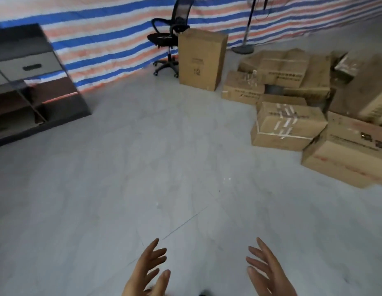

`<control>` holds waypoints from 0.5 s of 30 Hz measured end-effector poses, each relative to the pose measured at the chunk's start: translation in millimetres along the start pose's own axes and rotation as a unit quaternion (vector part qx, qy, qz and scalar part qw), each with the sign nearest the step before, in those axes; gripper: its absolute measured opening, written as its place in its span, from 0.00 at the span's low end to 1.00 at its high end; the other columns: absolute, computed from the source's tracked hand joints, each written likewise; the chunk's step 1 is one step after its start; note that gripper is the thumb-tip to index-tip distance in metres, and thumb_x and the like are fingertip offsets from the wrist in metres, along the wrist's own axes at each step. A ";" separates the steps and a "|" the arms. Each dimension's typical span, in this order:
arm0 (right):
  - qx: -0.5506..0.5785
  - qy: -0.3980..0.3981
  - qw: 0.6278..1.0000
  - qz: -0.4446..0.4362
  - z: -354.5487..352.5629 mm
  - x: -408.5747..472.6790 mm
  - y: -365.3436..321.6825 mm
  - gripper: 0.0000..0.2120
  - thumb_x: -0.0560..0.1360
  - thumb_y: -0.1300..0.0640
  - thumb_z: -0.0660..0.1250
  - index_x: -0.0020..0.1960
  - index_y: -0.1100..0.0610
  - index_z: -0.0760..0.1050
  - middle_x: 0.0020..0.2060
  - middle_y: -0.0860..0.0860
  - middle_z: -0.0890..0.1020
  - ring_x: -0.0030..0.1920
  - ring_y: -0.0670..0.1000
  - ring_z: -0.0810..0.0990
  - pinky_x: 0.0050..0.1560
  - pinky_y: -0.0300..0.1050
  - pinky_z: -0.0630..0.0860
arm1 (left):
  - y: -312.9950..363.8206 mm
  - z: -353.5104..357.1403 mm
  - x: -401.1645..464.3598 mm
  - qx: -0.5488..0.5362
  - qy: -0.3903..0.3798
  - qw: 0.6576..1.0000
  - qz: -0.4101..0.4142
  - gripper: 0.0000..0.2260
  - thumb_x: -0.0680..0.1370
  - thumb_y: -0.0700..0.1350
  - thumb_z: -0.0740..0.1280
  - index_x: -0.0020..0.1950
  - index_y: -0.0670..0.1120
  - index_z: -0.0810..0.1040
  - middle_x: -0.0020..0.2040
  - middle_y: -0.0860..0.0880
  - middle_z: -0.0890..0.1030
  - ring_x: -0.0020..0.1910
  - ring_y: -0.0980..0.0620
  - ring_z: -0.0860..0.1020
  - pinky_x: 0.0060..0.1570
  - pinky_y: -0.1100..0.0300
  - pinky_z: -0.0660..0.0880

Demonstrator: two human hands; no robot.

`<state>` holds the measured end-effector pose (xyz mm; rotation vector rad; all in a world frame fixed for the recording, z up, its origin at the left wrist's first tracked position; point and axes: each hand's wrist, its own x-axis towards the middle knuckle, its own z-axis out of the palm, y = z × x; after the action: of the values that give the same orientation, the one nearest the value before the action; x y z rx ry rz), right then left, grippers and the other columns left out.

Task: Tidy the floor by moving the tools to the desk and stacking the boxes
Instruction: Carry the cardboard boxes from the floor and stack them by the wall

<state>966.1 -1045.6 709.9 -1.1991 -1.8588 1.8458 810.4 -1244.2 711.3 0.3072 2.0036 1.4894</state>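
Hovering hands, left point(148, 272) and right point(269, 272), spread, holding nothing | floor point(143, 167) bare | boxes point(292, 99) right

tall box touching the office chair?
Cannot tell. In the head view the tall box overlaps the chair and hides where they would meet; no gap or contact shows.

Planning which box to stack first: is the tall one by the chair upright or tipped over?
Upright. The tall box stands on its short end on the floor, sides vertical.
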 end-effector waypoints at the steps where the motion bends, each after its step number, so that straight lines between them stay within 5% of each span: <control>1: 0.015 -0.004 1.000 0.021 -8.7 7.1 0.2 0.47 0.40 0.24 0.71 0.57 0.35 0.68 0.53 0.41 0.79 0.46 0.33 0.80 0.46 0.28 0.75 | 6.2 7.9 13.1 0.000 -0.015 1.000 -0.011 0.25 0.65 0.42 0.66 0.54 0.68 0.76 0.50 0.55 0.84 0.47 0.66 0.80 0.46 0.66 0.73; 5: 0.060 -0.003 0.996 0.063 -32.3 37.9 -1.3 0.47 0.39 0.36 0.81 0.55 0.40 0.66 0.54 0.46 0.78 0.44 0.38 0.82 0.48 0.37 0.75 | 23.0 30.4 70.6 -0.028 -0.092 0.992 -0.078 0.20 0.77 0.26 0.57 0.58 0.50 0.69 0.55 0.44 0.78 0.45 0.59 0.79 0.43 0.67 0.73; 9: 0.075 0.053 0.993 0.067 -45.5 83.8 -5.2 0.40 0.55 0.56 0.82 0.63 0.47 0.68 0.54 0.47 0.78 0.44 0.44 0.82 0.48 0.39 0.73 | 43.4 57.5 130.8 -0.005 -0.133 0.988 -0.080 0.13 0.77 0.34 0.63 0.56 0.51 0.72 0.54 0.49 0.78 0.45 0.64 0.80 0.44 0.68 0.73; 10: 0.084 0.062 0.993 0.064 -47.9 99.6 -7.9 0.42 0.53 0.52 0.83 0.63 0.46 0.68 0.53 0.45 0.78 0.45 0.44 0.82 0.49 0.40 0.74 | 49.7 66.1 147.5 0.014 -0.121 0.991 -0.058 0.17 0.77 0.33 0.62 0.57 0.54 0.71 0.53 0.52 0.80 0.45 0.66 0.80 0.47 0.67 0.73; 12: 0.075 0.097 0.991 0.046 -49.1 131.5 -17.7 0.44 0.49 0.43 0.82 0.62 0.38 0.69 0.52 0.42 0.77 0.46 0.41 0.82 0.47 0.35 0.75 | 63.8 80.2 179.5 0.052 -0.122 0.991 0.006 0.24 0.74 0.31 0.64 0.59 0.59 0.73 0.50 0.58 0.83 0.49 0.66 0.79 0.53 0.63 0.73; 15: 0.052 0.182 0.982 -0.004 -50.4 187.9 -38.1 0.37 0.67 0.64 0.74 0.47 0.19 0.69 0.49 0.41 0.82 0.45 0.35 0.81 0.43 0.25 0.74 | 98.0 91.8 247.4 0.085 -0.131 0.986 0.067 0.31 0.73 0.31 0.66 0.55 0.71 0.73 0.49 0.65 0.80 0.51 0.65 0.79 0.51 0.70 0.74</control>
<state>869.5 -874.3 685.6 -1.3802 -1.5446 1.5682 654.7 -1009.9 702.7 0.6842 1.9293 1.2820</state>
